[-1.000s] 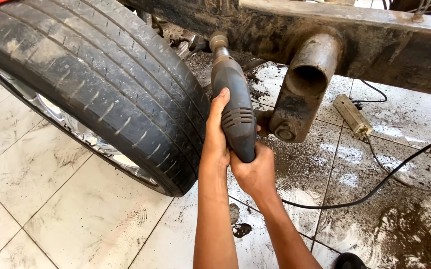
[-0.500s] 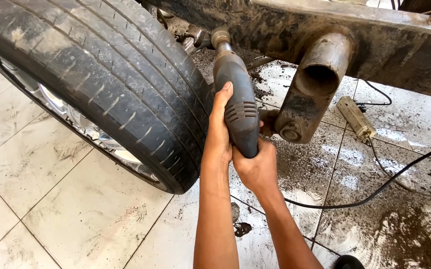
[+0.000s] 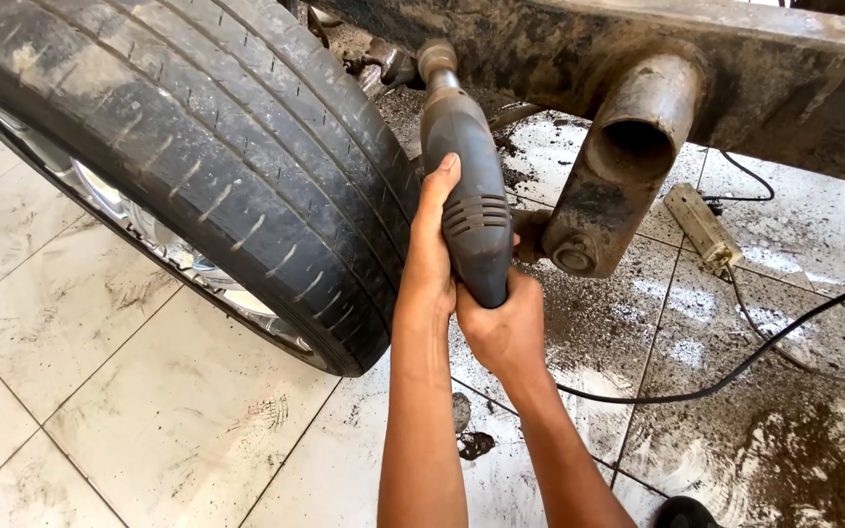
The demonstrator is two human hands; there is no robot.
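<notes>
A big black tyre (image 3: 217,147) fills the upper left of the view, its tread grooves running diagonally, with a shiny metal wheel rim (image 3: 149,230) showing along its lower edge. It stands on a floor (image 3: 100,391) of pale square tiles, clean on the left and smeared with dark dirt and rust-coloured grit on the right. Across the top runs a rusty, mud-caked metal beam (image 3: 696,59), and from it hangs a short, thick open-ended pipe (image 3: 628,156) that slants down to a round bolted end just right of the hands.

Between the tyre and the pipe is a grey power tool (image 3: 466,186), long and rounded, with vent slots on its body. It points up and away, its narrow metal nose reaching toward the dirty parts under the beam; what the tip touches cannot be made out. The left hand (image 3: 429,264) is wrapped around the tool's left side, thumb stretched up along the casing. The right hand (image 3: 502,323) is closed tightly around the tool's rear end from below.

A black cable (image 3: 735,372) loops over the dirty tiles on the right. Farther back lies a beige power strip (image 3: 701,227), near the pipe.
</notes>
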